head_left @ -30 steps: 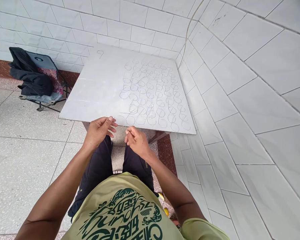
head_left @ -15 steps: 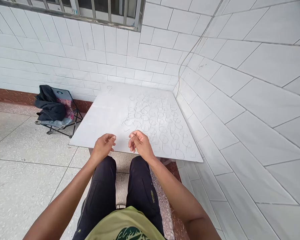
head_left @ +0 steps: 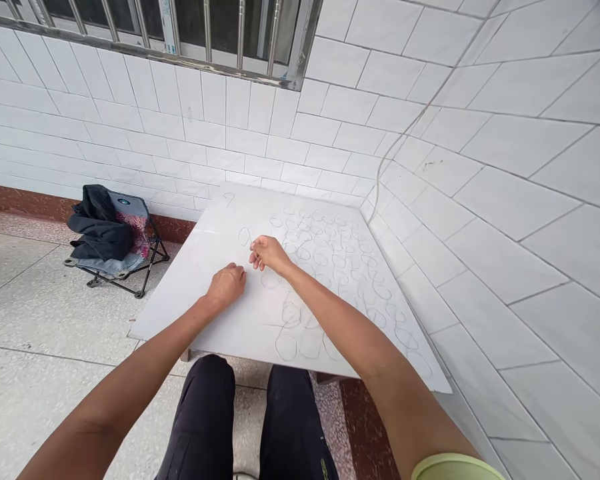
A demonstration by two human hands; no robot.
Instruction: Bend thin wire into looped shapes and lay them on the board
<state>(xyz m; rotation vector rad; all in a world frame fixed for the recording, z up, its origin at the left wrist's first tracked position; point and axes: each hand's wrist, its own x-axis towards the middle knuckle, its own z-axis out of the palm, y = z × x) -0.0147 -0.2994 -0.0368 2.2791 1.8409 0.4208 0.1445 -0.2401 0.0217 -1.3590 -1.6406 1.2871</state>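
Note:
A white board [head_left: 220, 313] lies flat in front of me and carries several thin loops of wire or thread in rows [head_left: 340, 257]. My right hand [head_left: 267, 254] reaches over the board with its fingers pinched on one thin loop [head_left: 245, 236] at the left end of a row. My left hand [head_left: 226, 285] rests closed on the board just below and left of the right hand; what it holds, if anything, is hidden. My dark trousers [head_left: 207, 420] show below the board's near edge.
A tiled wall [head_left: 505, 220] runs close along the board's right side, with a thin cable [head_left: 380, 180] hanging down it. A folding stool with dark clothes [head_left: 111, 233] stands on the floor at the left. A barred window [head_left: 180, 27] is above.
Both hands have moved forward from the board's near edge onto the board. The right hand now pinches a loop at the left of the rows. The camera has tilted up.

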